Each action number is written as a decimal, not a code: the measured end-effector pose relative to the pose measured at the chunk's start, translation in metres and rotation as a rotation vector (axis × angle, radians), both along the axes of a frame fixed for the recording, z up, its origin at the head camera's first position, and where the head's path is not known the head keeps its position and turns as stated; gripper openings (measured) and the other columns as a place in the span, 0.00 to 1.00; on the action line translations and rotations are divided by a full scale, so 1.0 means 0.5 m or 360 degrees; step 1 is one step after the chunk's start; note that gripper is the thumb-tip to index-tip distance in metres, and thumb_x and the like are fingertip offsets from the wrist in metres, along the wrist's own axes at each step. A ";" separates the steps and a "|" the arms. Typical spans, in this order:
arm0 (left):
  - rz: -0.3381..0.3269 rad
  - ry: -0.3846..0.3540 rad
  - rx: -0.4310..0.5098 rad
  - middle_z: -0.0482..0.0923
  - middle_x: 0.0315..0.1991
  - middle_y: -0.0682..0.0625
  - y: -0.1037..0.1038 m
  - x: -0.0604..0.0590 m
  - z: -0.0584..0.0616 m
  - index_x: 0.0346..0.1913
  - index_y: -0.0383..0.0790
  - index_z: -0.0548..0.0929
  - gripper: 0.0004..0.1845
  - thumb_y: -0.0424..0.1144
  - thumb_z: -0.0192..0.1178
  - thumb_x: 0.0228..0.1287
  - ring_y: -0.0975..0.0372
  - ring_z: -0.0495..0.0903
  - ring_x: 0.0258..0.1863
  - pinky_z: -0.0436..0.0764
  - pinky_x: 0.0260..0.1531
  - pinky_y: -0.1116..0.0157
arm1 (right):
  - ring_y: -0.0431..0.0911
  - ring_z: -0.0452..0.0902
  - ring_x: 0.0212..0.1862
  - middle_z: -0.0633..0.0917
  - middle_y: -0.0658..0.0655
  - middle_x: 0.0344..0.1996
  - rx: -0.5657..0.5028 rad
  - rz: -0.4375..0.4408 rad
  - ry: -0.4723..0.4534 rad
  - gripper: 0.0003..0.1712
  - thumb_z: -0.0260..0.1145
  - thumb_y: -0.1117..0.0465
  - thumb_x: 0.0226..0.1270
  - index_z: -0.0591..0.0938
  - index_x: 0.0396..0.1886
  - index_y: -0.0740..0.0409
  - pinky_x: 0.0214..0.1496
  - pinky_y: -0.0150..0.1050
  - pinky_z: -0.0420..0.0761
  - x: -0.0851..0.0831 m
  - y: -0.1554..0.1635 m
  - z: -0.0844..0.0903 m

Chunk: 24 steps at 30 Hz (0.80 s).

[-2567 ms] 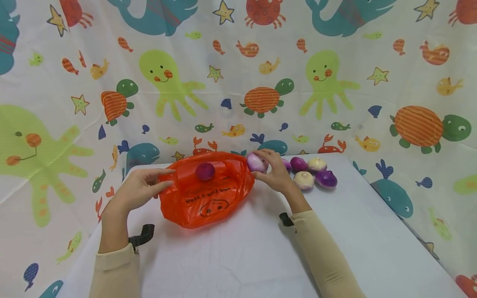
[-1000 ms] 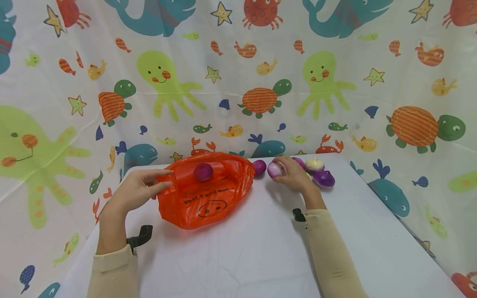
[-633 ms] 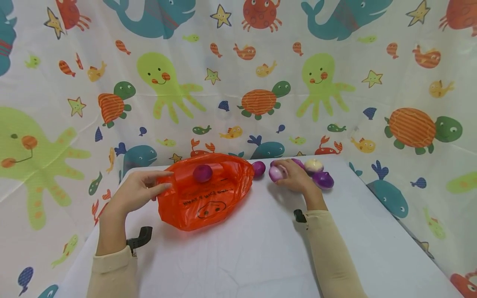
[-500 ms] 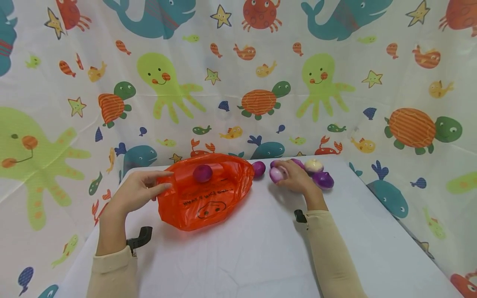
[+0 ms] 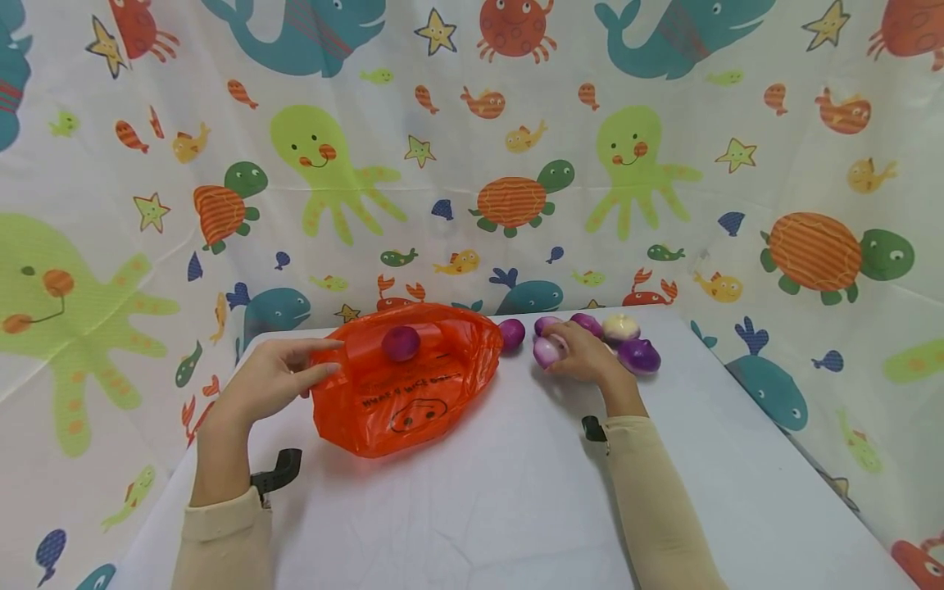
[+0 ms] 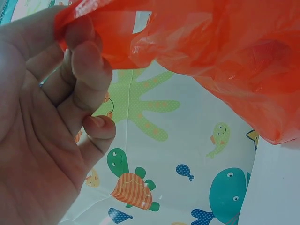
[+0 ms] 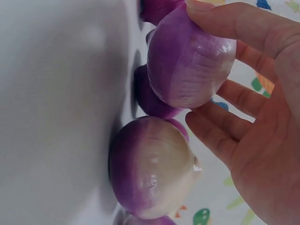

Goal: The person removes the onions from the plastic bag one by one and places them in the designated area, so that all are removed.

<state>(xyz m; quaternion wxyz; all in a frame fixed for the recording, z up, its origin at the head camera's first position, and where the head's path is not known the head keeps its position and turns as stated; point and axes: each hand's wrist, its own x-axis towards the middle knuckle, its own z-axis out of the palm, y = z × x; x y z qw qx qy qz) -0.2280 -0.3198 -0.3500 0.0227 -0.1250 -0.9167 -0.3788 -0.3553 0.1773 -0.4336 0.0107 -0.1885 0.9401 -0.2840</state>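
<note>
The right hand (image 5: 583,356) has left the orange bag (image 5: 406,385) and now grasps another purple onion (image 5: 546,351) beside it; the left hand (image 5: 276,377) keeps pinching the rim.

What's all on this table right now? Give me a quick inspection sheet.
Surface: white table, bare at the front.
Job's things: orange bag, one purple onion inside; more onions in a loose group beside the bag.
Clutter: nothing seen.
Hands: left hand pinches the bag's rim; right hand grips a pale purple onion.
Cables: nothing seen.
Surroundings: sea-creature curtain around the table.
</note>
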 end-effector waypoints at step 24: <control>-0.0010 -0.0003 0.0012 0.87 0.37 0.47 -0.002 -0.002 -0.002 0.67 0.48 0.83 0.26 0.54 0.67 0.71 0.53 0.83 0.34 0.85 0.34 0.62 | 0.60 0.67 0.76 0.72 0.62 0.75 0.0099 -0.0037 -0.0058 0.43 0.80 0.60 0.58 0.75 0.74 0.52 0.76 0.65 0.66 -0.003 0.004 -0.013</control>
